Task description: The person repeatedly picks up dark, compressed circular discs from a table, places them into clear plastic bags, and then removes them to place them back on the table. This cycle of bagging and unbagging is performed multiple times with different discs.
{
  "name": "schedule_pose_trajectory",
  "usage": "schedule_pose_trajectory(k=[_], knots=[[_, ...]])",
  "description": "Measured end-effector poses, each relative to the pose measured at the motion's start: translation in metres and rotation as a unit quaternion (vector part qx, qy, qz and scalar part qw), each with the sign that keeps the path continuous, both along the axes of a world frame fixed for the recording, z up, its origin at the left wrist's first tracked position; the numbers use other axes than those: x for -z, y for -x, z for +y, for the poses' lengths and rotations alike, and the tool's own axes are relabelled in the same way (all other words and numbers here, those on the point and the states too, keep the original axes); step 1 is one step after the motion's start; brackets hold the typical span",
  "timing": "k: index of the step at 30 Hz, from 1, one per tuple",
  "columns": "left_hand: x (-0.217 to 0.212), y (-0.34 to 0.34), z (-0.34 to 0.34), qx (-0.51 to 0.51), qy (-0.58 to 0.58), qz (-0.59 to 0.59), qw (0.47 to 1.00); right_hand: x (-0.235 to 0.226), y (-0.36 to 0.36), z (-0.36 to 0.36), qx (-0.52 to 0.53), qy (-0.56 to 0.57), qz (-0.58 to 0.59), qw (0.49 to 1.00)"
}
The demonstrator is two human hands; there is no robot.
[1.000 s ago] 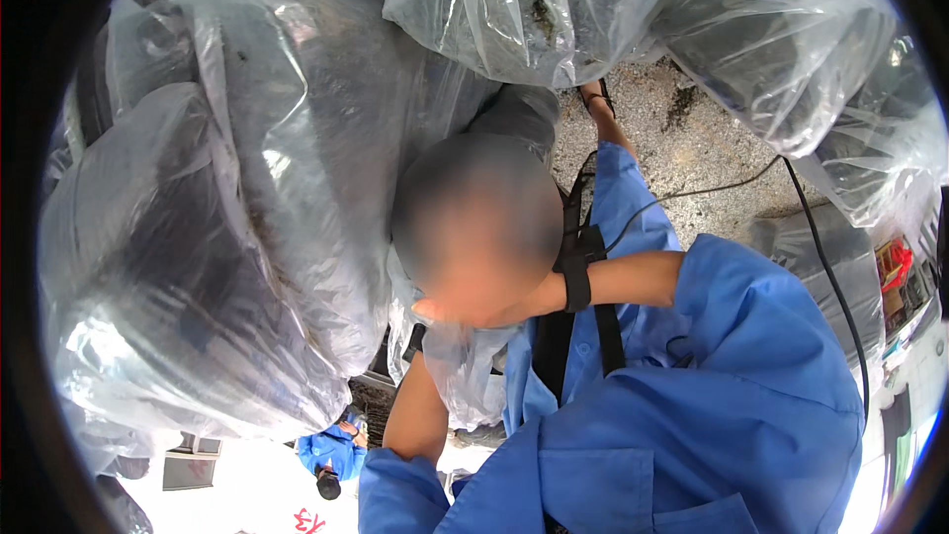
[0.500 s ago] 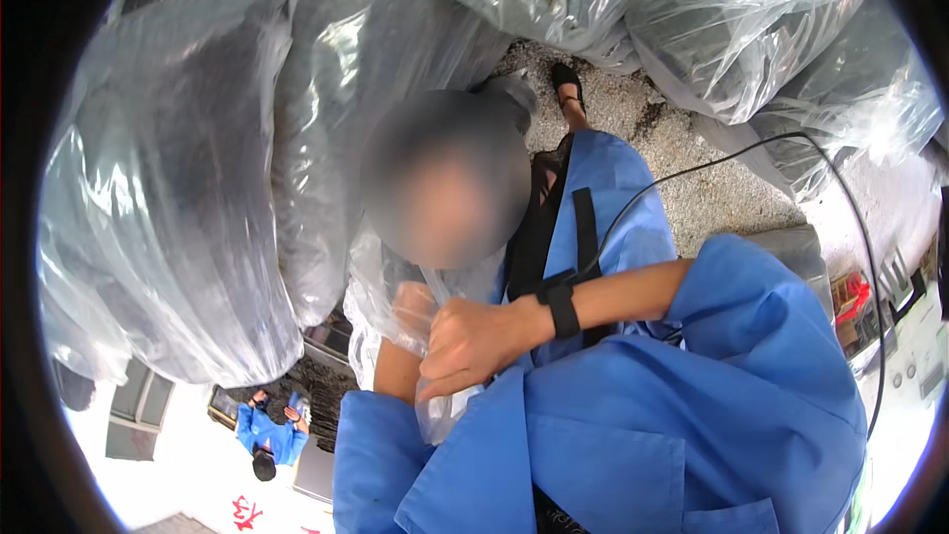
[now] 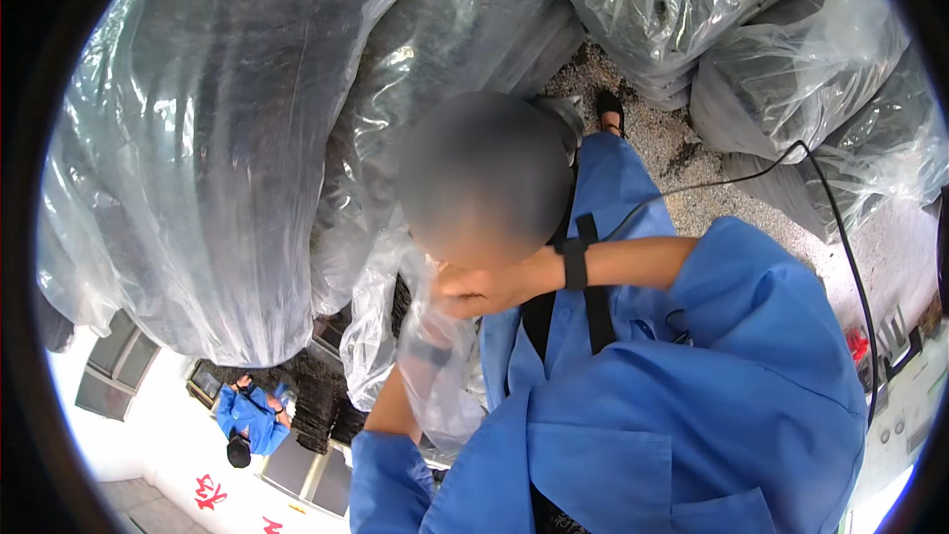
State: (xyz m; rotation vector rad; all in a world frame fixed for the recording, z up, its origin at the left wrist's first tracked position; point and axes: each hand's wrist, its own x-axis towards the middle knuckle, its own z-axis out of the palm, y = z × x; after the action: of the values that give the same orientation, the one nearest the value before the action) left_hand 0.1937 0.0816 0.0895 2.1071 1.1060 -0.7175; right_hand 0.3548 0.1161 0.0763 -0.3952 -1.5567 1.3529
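My right hand (image 3: 481, 293), a black band on its wrist, is closed on the gathered upper part of a clear plastic bag (image 3: 440, 405). Loose film hangs from it in front of my blue coat. My left hand (image 3: 442, 334) is just below, behind the crumpled film; its wrist also has a dark band, and its fingers are hidden. A grey blurred patch covers the area just beyond my hands and part of the right hand's fingertips. Dark material (image 3: 399, 309) shows beside the film.
Large filled clear plastic sacks (image 3: 213, 138) crowd the left, with more sacks (image 3: 801, 79) at the far right. A black cable (image 3: 840, 227) loops on my right. Gravelly ground (image 3: 682, 188) lies between. A co-worker in blue (image 3: 252, 420) is at the lower left by dark stacked material (image 3: 321, 405).
My right hand has moved up and away from my chest, with the film lifted and spread more. The view has shifted, so the sacks and co-worker appear displaced.
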Motion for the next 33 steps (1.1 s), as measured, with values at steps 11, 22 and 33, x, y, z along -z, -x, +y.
schedule_pose_trajectory(k=[11, 22, 33], knots=[[0.087, -0.04, 0.019, -0.017, -0.097, -0.088, 0.991, -0.034, 0.031, -0.027, 0.02, 0.071, -0.004, 0.997], [0.117, -0.048, -0.002, -0.026, -0.148, -0.09, 0.985, -0.042, 0.026, -0.057, -0.05, 0.023, 0.058, 0.997], [0.128, -0.041, 0.013, -0.087, -0.133, -0.144, 0.977, -0.04, 0.013, -0.012, -0.039, -0.033, -0.059, 0.997]])
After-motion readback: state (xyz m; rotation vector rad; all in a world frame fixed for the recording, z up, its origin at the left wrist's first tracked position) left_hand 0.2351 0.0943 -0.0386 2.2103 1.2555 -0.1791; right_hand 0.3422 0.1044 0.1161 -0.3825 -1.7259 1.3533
